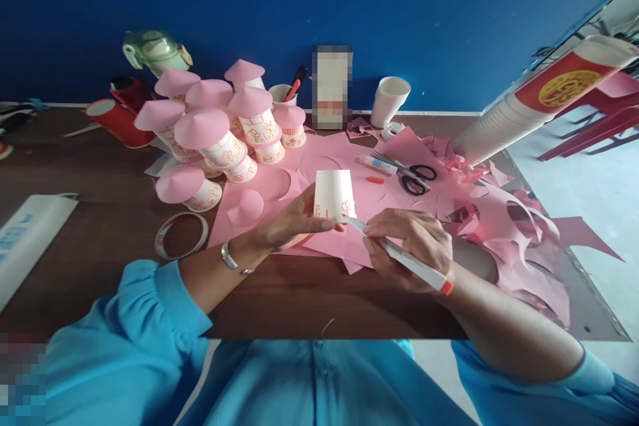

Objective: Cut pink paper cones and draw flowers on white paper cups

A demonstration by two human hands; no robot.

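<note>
I have the cup upside down in my left hand, thumb and fingers closed on it near the rim. My right hand is closed around the pen, its tip at the red drawing low on the cup's side. I take the step in hand to be line drawing: red marks run along the lower part, while the upper part in view is plain white.

As I judge it, another stroke calls for a steady cup, light pressure and fingers clear of the wet line; a turn of the cup would call for lifting the tip first.

The cup is just in front of me, over the pink paper on the table. Past it lie the scissors and an orange cap. To the left stand decorated cups under pink cones.
</note>
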